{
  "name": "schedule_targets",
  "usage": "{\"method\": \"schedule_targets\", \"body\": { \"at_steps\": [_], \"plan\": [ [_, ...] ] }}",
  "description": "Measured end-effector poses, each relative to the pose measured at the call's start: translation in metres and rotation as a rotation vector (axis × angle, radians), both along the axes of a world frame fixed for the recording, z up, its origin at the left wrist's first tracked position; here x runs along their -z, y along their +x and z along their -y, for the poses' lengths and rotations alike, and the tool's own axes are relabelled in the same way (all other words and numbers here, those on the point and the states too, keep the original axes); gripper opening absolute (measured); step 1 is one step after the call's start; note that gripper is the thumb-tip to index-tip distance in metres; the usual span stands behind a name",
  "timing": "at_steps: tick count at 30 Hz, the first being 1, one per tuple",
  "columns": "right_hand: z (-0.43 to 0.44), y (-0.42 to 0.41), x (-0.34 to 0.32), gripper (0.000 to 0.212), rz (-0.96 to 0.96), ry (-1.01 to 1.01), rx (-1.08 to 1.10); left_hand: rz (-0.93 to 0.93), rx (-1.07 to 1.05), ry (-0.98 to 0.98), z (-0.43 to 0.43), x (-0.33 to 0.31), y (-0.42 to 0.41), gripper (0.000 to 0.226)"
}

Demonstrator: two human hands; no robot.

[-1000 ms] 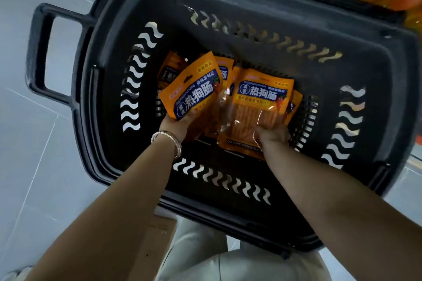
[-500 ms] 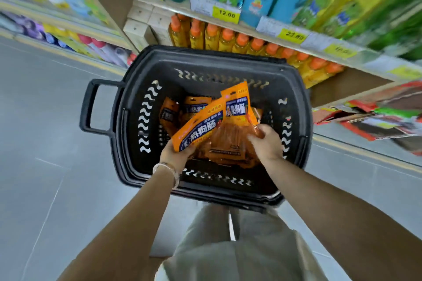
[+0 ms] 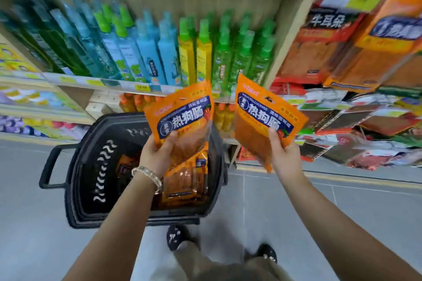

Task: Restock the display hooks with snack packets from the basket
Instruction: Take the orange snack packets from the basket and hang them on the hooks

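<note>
Packets of matching orange foil (image 3: 374,52) hang up and right of the nearer right hand (image 3: 285,157), which grips an orange snack packet (image 3: 258,116) upright; the left hand (image 3: 155,155) grips another orange packet (image 3: 182,118) over the black plastic basket (image 3: 75,178).

Brightly and evenly lit, with only soft shadow. Sharpest just above the left hand (image 3: 157,155) and right hand (image 3: 285,155): readable print and a faint sheen on the left packet (image 3: 182,116) and right packet (image 3: 262,116). Smeared by motion blur above and left of the left hand across the bottles (image 3: 146,52), and right of the right hand over the hanging packets (image 3: 342,41). Dim inside the basket (image 3: 75,178) under the left hand. Bowed and stretched toward the edges.
</note>
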State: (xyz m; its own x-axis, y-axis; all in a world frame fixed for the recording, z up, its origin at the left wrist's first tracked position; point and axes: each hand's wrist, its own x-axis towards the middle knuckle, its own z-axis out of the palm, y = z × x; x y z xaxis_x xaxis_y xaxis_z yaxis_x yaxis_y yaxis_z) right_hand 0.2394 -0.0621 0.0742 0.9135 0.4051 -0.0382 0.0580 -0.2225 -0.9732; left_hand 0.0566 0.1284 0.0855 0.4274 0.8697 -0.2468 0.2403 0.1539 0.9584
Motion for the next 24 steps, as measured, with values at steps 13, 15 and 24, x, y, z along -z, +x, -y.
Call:
{"method": "schedule_targets", "body": {
  "at_steps": [13,15,24],
  "plan": [
    [0.180,0.169,-0.157,0.017,0.422,0.129,0.179,0.314,0.101,0.208,0.144,-0.133,0.195,0.038],
    [0.184,0.192,-0.185,0.021,0.425,0.172,0.202,0.358,0.122,0.260,0.150,-0.159,0.214,0.029],
    [0.165,0.278,-0.288,0.021,0.329,0.427,0.201,0.492,0.077,0.440,0.151,-0.247,0.286,0.003]
  ]
}}
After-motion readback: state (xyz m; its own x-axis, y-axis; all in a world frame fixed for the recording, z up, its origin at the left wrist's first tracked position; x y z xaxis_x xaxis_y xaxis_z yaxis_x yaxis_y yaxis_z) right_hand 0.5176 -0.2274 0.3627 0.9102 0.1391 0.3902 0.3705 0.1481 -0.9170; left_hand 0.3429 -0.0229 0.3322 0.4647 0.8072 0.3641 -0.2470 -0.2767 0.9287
